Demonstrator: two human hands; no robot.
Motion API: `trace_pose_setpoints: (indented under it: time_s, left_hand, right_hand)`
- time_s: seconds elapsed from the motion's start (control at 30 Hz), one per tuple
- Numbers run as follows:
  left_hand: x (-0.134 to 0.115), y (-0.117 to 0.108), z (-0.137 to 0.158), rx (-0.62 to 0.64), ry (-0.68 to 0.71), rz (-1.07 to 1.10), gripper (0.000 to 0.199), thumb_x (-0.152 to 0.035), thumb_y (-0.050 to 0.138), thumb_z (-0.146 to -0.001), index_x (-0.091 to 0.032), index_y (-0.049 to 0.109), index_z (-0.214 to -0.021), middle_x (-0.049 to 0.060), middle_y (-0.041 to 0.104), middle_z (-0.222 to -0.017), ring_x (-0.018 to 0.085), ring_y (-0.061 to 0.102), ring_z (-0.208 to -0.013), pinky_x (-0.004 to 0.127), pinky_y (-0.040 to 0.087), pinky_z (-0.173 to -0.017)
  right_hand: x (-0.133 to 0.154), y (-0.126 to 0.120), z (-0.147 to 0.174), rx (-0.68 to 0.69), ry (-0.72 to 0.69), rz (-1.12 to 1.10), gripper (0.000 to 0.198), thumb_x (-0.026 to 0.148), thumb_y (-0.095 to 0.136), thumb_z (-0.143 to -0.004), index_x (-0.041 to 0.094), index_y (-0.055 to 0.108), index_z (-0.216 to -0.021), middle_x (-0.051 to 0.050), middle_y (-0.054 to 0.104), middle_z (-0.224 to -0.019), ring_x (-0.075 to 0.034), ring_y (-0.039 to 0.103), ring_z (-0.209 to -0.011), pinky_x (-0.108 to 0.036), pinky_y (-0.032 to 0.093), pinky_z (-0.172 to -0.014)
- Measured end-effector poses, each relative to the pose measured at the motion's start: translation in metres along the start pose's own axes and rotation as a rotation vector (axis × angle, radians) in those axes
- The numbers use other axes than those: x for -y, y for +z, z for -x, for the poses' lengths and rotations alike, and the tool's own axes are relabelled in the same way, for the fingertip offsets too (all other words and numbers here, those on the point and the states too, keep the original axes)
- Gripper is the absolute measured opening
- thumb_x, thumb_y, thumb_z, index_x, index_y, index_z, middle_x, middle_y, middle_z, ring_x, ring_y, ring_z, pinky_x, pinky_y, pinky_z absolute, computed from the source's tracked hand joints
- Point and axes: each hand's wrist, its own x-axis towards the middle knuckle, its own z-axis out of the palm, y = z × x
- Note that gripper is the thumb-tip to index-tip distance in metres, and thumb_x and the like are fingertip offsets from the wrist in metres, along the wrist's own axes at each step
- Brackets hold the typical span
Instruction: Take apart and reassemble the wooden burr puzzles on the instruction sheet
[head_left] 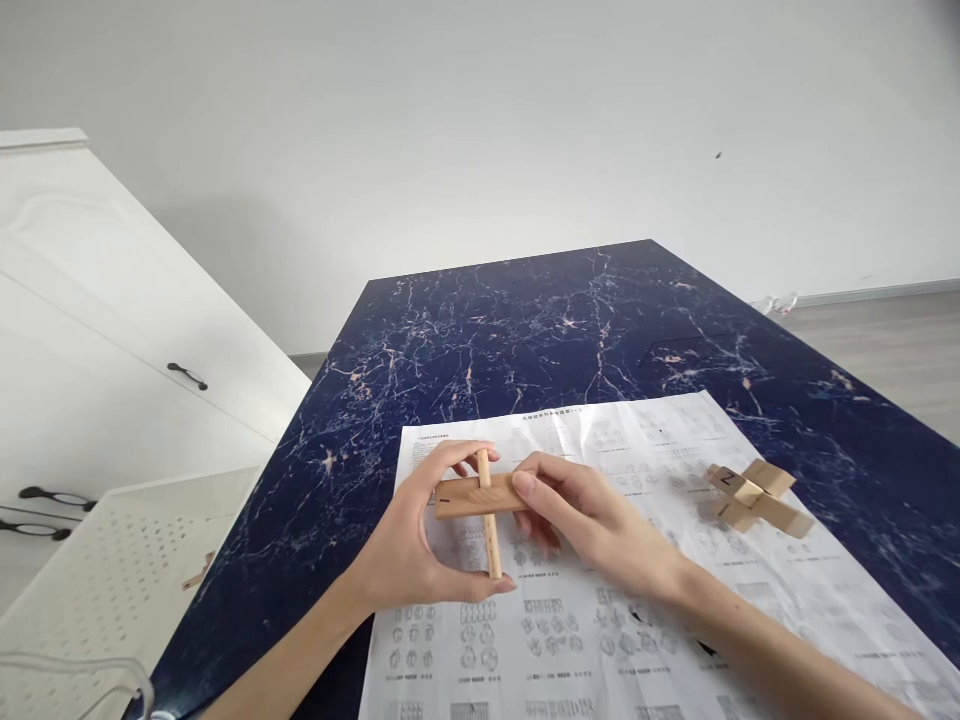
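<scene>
Between my hands, above a printed sheet, two wooden puzzle pieces form a cross. My left hand (420, 535) pinches the ends of a thin wooden stick (491, 545) between the thumb below and the fingers above. My right hand (581, 505) grips the right end of a flat wooden bar (469, 497), thumb on top. A dark mark shows near the bar's left end. The stick crosses the bar near its middle; I cannot tell how the two are joined. Right of my right hand, a wooden interlocking puzzle (750, 495) with a dark mark rests on the sheet.
The creased instruction sheet (555, 660), printed with small diagrams, covers the near part of the dark blue marbled table (510, 330). A white cabinet (112, 290) stands at the left. Below it are a perforated white surface (97, 560) and a pale cable (82, 660).
</scene>
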Motion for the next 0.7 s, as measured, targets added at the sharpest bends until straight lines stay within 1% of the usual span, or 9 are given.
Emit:
trace_pose_setpoints:
  time_s: [0.1,0.27,0.7]
  left_hand:
    - [-0.0012,0.0000,-0.0001,-0.001,0.010,-0.016,0.097,-0.040,0.102,-0.062,-0.037,0.053,-0.146,0.007,0.060,-0.136,0.032,0.061,-0.122,0.051,0.050,-0.108]
    - [-0.0015,0.0002,0.0004,-0.004,0.008,0.006,0.097,-0.038,0.103,-0.062,-0.037,0.054,-0.146,0.006,0.060,-0.134,0.032,0.060,-0.121,0.049,0.049,-0.107]
    - [-0.0018,0.0011,0.0002,-0.003,0.037,0.043,0.097,-0.035,0.102,-0.061,-0.037,0.054,-0.144,0.005,0.059,-0.132,0.030,0.058,-0.117,0.048,0.049,-0.106]
  right_hand:
    - [0.0014,-0.0004,-0.0004,0.041,0.026,-0.084,0.046,0.063,0.057,-0.106,0.021,0.059,-0.088,0.001,0.061,-0.076,-0.012,0.052,-0.062,-0.030,0.042,-0.062]
    - [0.0055,-0.0005,-0.0008,0.061,0.034,-0.175,0.045,0.061,0.061,-0.105,0.021,0.058,-0.086,0.002,0.059,-0.073,-0.012,0.051,-0.060,-0.030,0.041,-0.062]
    - [0.0025,-0.0019,-0.0004,0.102,0.025,-0.238,0.039,0.054,0.061,-0.107,0.020,0.059,-0.087,0.003,0.058,-0.072,-0.011,0.049,-0.058,-0.029,0.037,-0.061]
